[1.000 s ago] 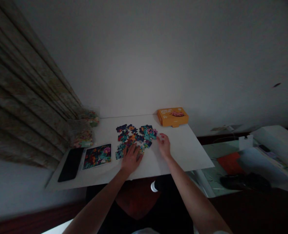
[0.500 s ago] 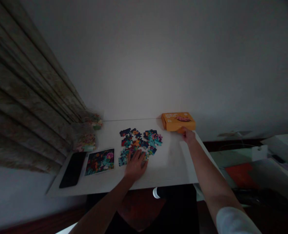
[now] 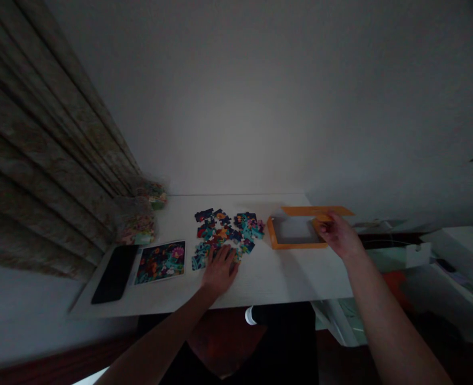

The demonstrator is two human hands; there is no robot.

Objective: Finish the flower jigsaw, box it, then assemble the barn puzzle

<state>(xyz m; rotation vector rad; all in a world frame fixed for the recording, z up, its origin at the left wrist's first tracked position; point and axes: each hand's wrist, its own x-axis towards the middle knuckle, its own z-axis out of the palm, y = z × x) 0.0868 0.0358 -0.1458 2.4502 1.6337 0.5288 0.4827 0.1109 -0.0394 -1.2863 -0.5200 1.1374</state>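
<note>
My left hand [image 3: 220,267] lies with its fingers apart on the near edge of a colourful jigsaw puzzle [image 3: 226,233], whose pieces are partly joined, with gaps between the sections. Part of the puzzle is hidden under my fingers. To the right, my right hand [image 3: 336,232] grips the orange box lid [image 3: 310,210], raised and tilted above an orange box [image 3: 300,246]. The box stands open on the table, its pale inside showing. Whether the lid still touches the box at its right side I cannot tell.
A printed reference picture [image 3: 161,262] and a black phone-like slab [image 3: 115,274] lie at the left of the white table [image 3: 276,286]. Clear plastic bags [image 3: 138,227] with small items stand by the curtain [image 3: 52,139]. A wall rises behind the table.
The box, closed before, is now open and nearer on the table. My right hand has moved right, lifting the lid. My left hand stays on the puzzle.
</note>
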